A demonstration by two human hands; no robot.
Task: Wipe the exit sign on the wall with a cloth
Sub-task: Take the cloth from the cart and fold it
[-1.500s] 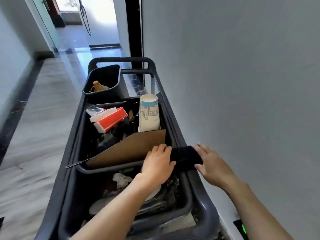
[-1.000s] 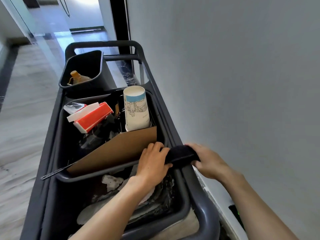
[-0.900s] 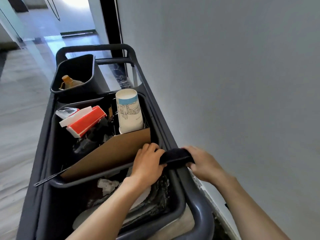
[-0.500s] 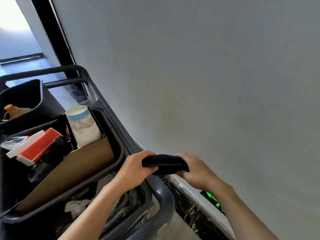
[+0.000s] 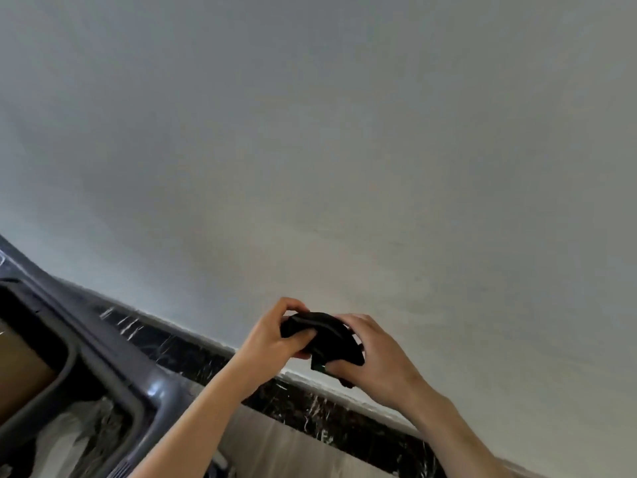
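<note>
A plain grey wall (image 5: 344, 150) meets a black marble skirting (image 5: 193, 350) above pale floor (image 5: 293, 450). A dark cart's rim (image 5: 103, 357) fills the lower left. Both grips close on a black cloth (image 5: 324, 334): left hand (image 5: 272, 339), right hand (image 5: 375, 363). A green sliver (image 5: 319, 366) shows beneath; no writing readable.

Bare wall (image 5: 344, 132) ahead stands unobstructed; grey cart (image 5: 113, 367) blocks the lower left, near dark baseboard (image 5: 193, 350).
</note>
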